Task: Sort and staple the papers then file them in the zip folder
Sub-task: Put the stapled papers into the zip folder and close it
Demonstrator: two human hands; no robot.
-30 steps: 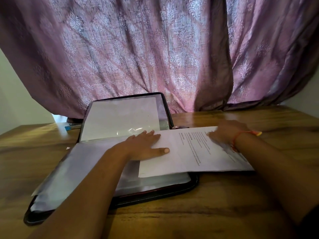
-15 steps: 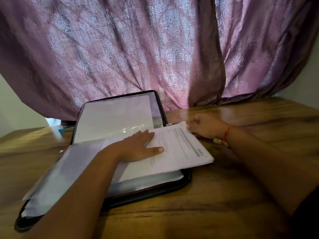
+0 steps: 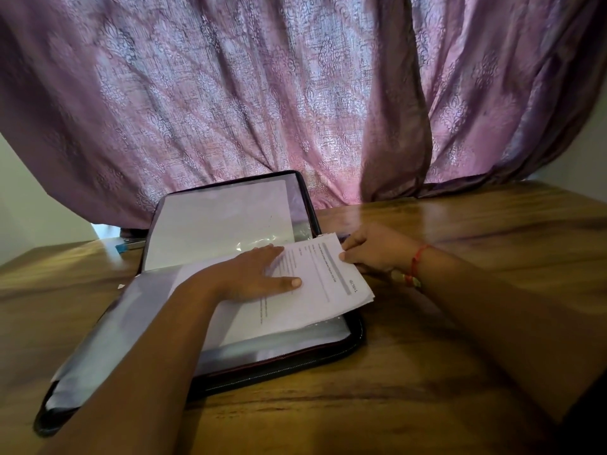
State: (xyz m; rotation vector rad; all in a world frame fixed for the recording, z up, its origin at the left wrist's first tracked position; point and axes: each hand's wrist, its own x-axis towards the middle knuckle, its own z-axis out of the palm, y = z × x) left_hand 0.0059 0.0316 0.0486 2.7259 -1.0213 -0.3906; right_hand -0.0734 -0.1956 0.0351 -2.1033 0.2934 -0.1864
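A black zip folder [image 3: 356, 336] lies open on the wooden table, its far half propped up with a clear sleeve [image 3: 220, 224] over a white sheet. A printed set of papers [image 3: 315, 290] lies across the near half, its right end sticking out past the folder's edge. My left hand [image 3: 259, 275] presses flat on the papers with straight fingers. My right hand [image 3: 371, 249] pinches the papers' far right edge, thumb on top. A red thread band circles that wrist.
A purple patterned curtain [image 3: 262, 110] hangs right behind the folder and touches the table [image 3: 460, 372]. A small blue object [image 3: 126, 247] lies at the back left beside the folder. A tiny white scrap [image 3: 121, 286] sits on the wood at the left.
The papers have slid left and turned, so more of them lies over the folder. My right hand has moved left with them and now pinches their edge. My left hand stays pressed down.
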